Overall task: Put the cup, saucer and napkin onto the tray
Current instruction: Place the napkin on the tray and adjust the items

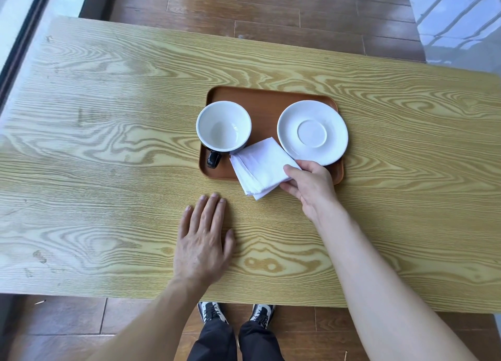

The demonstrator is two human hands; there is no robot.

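Observation:
A brown tray (267, 99) lies on the wooden table. On its left side stands an empty cup (223, 126), white inside and dark outside, handle toward me. A white saucer (312, 132) rests on the tray's right side and overhangs the right rim. A folded white napkin (260, 167) lies tilted between them, its near corner hanging over the tray's front edge. My right hand (309, 188) pinches the napkin's right corner between thumb and fingers. My left hand (203, 240) lies flat on the table in front of the tray, fingers apart, holding nothing.
The wooden table (108, 144) spans the view, its near edge just above my shoes. A window frame (24, 35) runs along the left side. Brown floorboards (271, 13) show beyond the far edge.

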